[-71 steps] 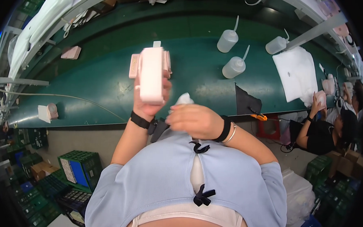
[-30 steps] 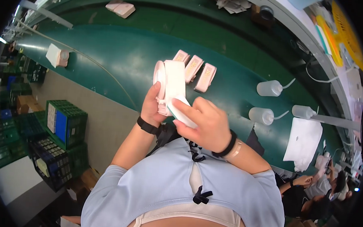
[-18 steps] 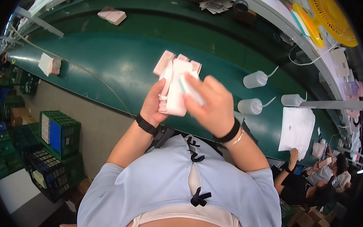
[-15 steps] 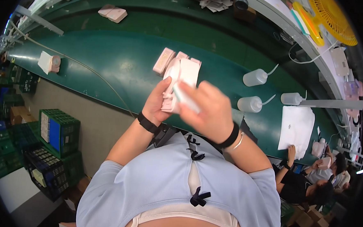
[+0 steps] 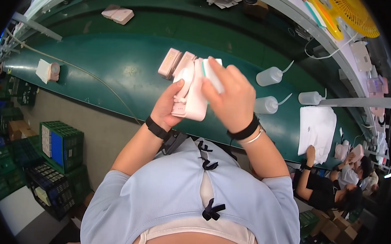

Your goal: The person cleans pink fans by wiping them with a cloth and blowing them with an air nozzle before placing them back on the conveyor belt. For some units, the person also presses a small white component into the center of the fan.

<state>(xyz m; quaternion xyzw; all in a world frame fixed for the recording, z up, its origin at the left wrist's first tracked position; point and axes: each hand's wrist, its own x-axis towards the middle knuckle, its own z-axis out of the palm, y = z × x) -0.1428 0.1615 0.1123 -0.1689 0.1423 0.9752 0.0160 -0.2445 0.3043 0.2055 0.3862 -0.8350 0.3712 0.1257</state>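
Note:
My left hand (image 5: 165, 105) is closed around a pale pink plastic case (image 5: 197, 102), thumb on its near left side, held tilted above the green bench. A pink strap-like loop runs along the case's left side. My right hand (image 5: 236, 95) pinches a white pad with a teal edge (image 5: 213, 73) at the case's upper right; whether the pad touches it I cannot tell. Just beyond, two more pink pieces, a block (image 5: 169, 62) and a second one (image 5: 185, 62), sit side by side, the second partly hidden behind the held case.
White squeeze bottles with bent spouts (image 5: 269, 77) stand to the right, near a folded white sheet (image 5: 314, 128). A co-worker (image 5: 318, 186) sits beyond it. A thin cable (image 5: 98, 76) crosses the left bench. Green crates (image 5: 73, 142) are stacked at lower left; a yellow fan (image 5: 353, 15) is at upper right.
My right hand and the pad have moved up and right from the front of the case toward its far right edge. More of the case's face shows. My left hand keeps its hold.

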